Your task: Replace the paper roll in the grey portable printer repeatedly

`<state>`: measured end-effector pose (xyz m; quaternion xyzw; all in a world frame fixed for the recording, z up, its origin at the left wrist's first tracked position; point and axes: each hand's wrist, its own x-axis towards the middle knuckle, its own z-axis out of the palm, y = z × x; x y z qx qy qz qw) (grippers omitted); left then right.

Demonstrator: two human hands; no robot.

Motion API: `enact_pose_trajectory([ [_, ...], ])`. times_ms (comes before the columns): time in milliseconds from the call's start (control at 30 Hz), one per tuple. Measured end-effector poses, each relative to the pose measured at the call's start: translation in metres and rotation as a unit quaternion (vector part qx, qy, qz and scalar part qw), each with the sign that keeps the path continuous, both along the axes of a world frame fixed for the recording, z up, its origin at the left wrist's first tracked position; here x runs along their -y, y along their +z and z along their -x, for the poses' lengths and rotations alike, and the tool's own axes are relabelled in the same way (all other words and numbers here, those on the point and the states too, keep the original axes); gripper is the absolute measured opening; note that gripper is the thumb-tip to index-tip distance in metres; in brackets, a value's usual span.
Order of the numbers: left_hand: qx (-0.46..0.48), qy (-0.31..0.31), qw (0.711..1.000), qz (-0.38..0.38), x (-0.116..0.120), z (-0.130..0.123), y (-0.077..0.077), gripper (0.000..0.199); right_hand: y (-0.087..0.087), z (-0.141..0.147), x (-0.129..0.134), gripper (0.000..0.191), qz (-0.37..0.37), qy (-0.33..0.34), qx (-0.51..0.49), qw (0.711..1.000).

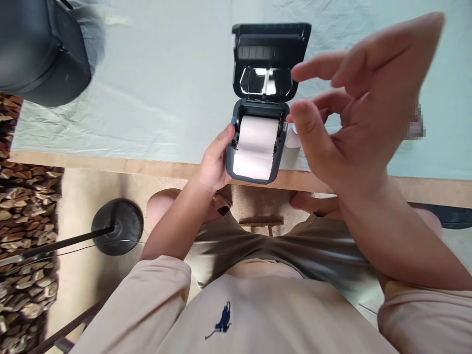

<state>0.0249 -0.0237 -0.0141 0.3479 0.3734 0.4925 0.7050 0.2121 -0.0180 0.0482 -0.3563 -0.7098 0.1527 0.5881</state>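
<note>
A small dark label printer (230, 167) stands with its lid (271, 49) swung up, near the table's front edge. Inside its body sits a roll of white paper (258, 140), with a strip lying toward me. My left hand (217, 160) grips the printer's left side, thumb on the rim. To the right of the printer my right hand (363, 105) is raised with fingers apart and nothing in it; its fingertips are close to the lid and the body's right edge. A small white roll-like item (293, 137) is partly hidden behind the right thumb.
A black bag or case (44, 54) stands at the back left of the cloth-covered table (158, 88). A blurred-out item (416, 125) lies beyond my right wrist. Below the left side are a round black stand base (117, 227) with a pole and stacked firewood (29, 221).
</note>
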Motion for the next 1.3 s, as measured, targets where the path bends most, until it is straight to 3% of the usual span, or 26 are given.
enact_pose_trajectory([
  [100, -0.026, -0.01, 1.0, 0.007, 0.001, 0.001, -0.003, 0.053, 0.003, -0.004, 0.002, 0.008, 0.016, -0.032, 0.159, 0.987],
  [200, -0.035, -0.021, 0.999, 0.002, 0.001, 0.003, -0.006, 0.049, 0.0, -0.009, 0.004, 0.01, 0.073, -0.082, 0.357, 0.927],
  [267, -0.03, -0.023, 0.999, -0.002, 0.001, 0.004, -0.008, 0.046, -0.005, -0.011, 0.005, 0.017, 0.077, -0.092, 0.4, 0.909],
  [400, -0.015, -0.032, 0.999, -0.002, 0.001, 0.005, -0.007, 0.048, -0.003, -0.01, 0.01, 0.015, 0.074, -0.104, 0.413, 0.902],
  [467, -0.008, -0.042, 0.999, 0.0, 0.002, 0.006, -0.006, 0.049, 0.006, -0.006, 0.011, 0.02, 0.132, -0.091, 0.471, 0.867],
  [567, -0.008, -0.046, 0.999, 0.01, 0.004, 0.007, -0.003, 0.043, 0.021, 0.002, 0.009, 0.031, 0.245, -0.069, 0.562, 0.787],
  [633, -0.007, -0.046, 0.999, 0.015, 0.005, 0.007, -0.001, 0.041, 0.023, 0.007, 0.007, 0.033, 0.27, -0.078, 0.571, 0.771],
  [700, -0.006, -0.044, 0.999, 0.016, 0.005, 0.007, 0.0, 0.042, 0.02, 0.007, 0.005, 0.036, 0.269, -0.083, 0.542, 0.792],
  [767, -0.008, -0.033, 0.999, 0.023, 0.004, 0.006, 0.001, 0.04, 0.016, 0.003, 0.005, 0.04, 0.248, -0.068, 0.48, 0.839],
  [867, 0.0, -0.007, 0.999, 0.044, 0.0, 0.004, 0.001, 0.029, 0.018, -0.012, 0.004, 0.042, 0.221, -0.002, 0.315, 0.923],
  [933, 0.02, 0.017, 0.998, 0.057, -0.004, 0.003, 0.002, 0.027, 0.024, -0.025, -0.002, 0.046, 0.245, 0.046, 0.166, 0.954],
  [1000, 0.035, 0.04, 0.996, 0.073, -0.008, 0.001, 0.004, 0.032, 0.027, -0.038, -0.013, 0.049, 0.284, 0.063, -0.001, 0.957],
  [1100, 0.032, 0.069, 0.991, 0.111, -0.011, 0.0, 0.01, 0.045, 0.02, -0.058, -0.035, 0.034, 0.349, 0.015, -0.175, 0.921],
  [1200, 0.024, 0.08, 0.989, 0.123, -0.011, -0.002, 0.014, 0.049, -0.001, -0.074, -0.049, 0.018, 0.338, -0.055, -0.161, 0.926],
  [1300, 0.012, 0.07, 0.99, 0.122, -0.011, -0.003, 0.014, 0.05, -0.026, -0.089, -0.051, 0.021, 0.303, -0.086, -0.088, 0.945],
])
